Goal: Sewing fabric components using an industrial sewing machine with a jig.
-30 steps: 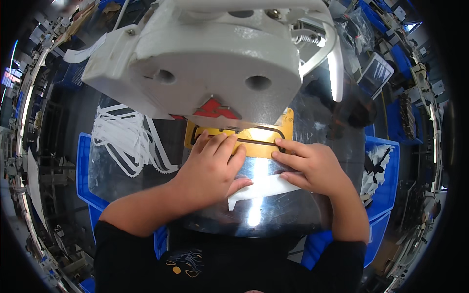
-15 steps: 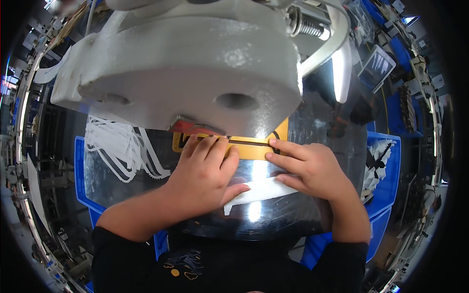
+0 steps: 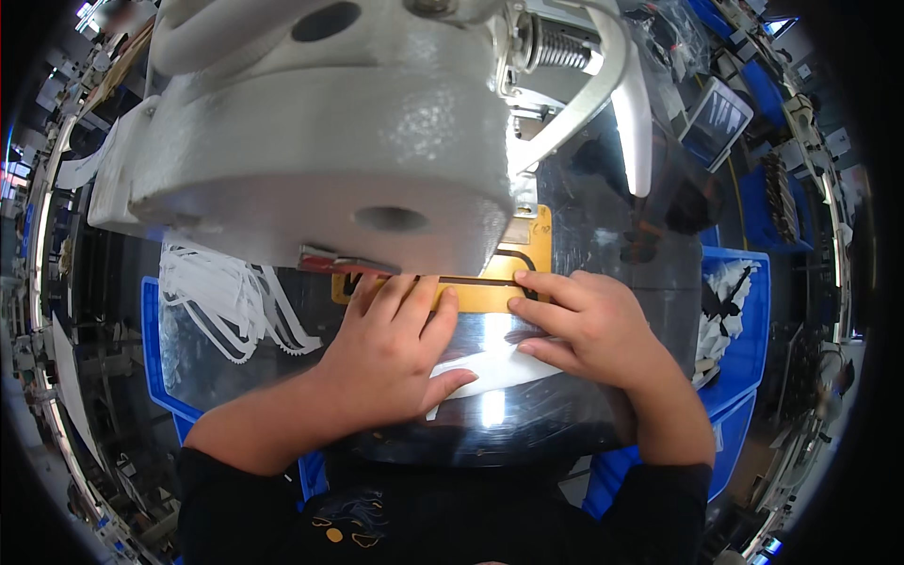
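Observation:
A yellow flat template plate (image 3: 476, 299) with dark curved and straight slots lies on the shiny table, partly under a grey machine head (image 3: 330, 151). My left hand (image 3: 391, 339) rests its stretched fingertips on the plate's near left part, thumb out to the side. The tips of some of these fingers are hidden beneath the machine head. My right hand (image 3: 589, 325) touches the plate's right end with outstretched fingers, its thumb lower and apart. Between and below the hands lies a white strip of material (image 3: 504, 370); neither hand visibly grips anything.
White strips with toothed ends (image 3: 221, 292) lie in a heap on the left of the table (image 3: 527, 428). A blue bin (image 3: 749, 330) with white and black scraps stands at the right. A white lever (image 3: 633, 137) hangs right of the machine, near a tablet-like screen (image 3: 718, 122).
The machine head appears further left and higher in the view, uncovering more of the plate's right side. Both hands keep nearly the same place on the plate.

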`<state>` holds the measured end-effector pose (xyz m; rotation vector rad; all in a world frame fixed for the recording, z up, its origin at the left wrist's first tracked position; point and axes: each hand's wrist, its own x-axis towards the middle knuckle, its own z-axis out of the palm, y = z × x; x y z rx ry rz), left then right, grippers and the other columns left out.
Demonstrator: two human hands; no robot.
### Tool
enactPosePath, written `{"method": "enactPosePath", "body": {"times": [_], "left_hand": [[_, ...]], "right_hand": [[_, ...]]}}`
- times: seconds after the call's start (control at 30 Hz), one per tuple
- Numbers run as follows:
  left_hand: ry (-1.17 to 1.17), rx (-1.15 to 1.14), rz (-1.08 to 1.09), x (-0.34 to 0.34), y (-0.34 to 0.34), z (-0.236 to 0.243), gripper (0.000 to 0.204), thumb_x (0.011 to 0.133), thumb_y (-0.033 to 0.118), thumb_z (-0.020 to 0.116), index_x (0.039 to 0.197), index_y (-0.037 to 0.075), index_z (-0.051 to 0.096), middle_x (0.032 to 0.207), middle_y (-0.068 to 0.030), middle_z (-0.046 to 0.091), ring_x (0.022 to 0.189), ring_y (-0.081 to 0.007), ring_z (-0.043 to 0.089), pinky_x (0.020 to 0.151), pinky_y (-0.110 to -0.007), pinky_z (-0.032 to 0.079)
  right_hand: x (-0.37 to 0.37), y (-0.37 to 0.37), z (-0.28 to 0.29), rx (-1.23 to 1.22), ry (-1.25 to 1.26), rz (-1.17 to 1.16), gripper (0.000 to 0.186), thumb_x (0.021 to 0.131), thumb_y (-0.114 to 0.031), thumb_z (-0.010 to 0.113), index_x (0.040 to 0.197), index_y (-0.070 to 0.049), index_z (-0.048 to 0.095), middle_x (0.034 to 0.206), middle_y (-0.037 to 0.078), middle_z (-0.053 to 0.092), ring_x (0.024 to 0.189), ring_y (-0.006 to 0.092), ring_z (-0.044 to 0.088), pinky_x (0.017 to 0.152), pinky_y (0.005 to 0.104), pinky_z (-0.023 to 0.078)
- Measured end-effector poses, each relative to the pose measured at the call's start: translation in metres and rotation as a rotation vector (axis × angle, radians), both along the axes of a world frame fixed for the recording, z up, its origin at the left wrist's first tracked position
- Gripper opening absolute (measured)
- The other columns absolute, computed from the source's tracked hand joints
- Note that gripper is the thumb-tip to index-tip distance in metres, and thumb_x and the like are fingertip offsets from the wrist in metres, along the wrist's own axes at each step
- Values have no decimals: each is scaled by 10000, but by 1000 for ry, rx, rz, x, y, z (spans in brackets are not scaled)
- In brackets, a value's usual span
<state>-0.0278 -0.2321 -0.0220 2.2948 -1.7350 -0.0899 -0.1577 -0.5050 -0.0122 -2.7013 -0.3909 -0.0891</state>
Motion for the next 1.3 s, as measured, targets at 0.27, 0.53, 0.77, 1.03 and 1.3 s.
{"method": "enactPosePath", "body": {"times": [0.27, 0.53, 0.77, 1.03, 1.3], "left_hand": [[33, 31, -32, -8, -8, -6, 838, 990, 625, 698, 1513, -23, 615, 1550, -317, 568, 1449, -483, 526, 1255, -658, 348], [136, -6, -61, -16, -9, -12, 813, 1015, 630, 676, 1530, 5, 614, 1606, -310, 530, 1518, -470, 492, 1267, -638, 346], [157, 2, -86, -14, -4, -7, 765, 1017, 594, 694, 1505, 7, 636, 1616, -313, 518, 1505, -474, 508, 1264, -601, 378], [127, -18, -13, -8, -4, -10, 753, 991, 563, 739, 1512, 29, 639, 1607, -323, 520, 1489, -485, 516, 1266, -581, 388], [42, -8, 97, -6, -1, -7, 778, 953, 545, 785, 1501, 11, 643, 1548, -334, 545, 1405, -469, 564, 1229, -576, 425]], "right_hand": [[1, 8, -5, -7, -82, -4, 467, 857, -330, 874, 1261, -114, 786, 1358, 123, 729, 1148, 340, 691, 1019, 463, 536], [0, 7, 4, -117, -67, 13, 467, 886, -347, 865, 1254, -82, 754, 1361, 160, 721, 1240, 344, 688, 1087, 475, 521], [3, 1, 6, -175, -77, -47, 444, 879, -352, 871, 1204, -71, 760, 1322, 181, 742, 1215, 349, 709, 1063, 478, 526], [10, -9, -3, -219, -88, -128, 470, 912, -381, 845, 1275, -96, 752, 1416, 173, 718, 1330, 358, 675, 1120, 518, 483], [10, -12, -8, -232, -60, -163, 496, 954, -405, 815, 1341, -105, 737, 1484, 183, 693, 1413, 372, 629, 1173, 526, 448]]}}
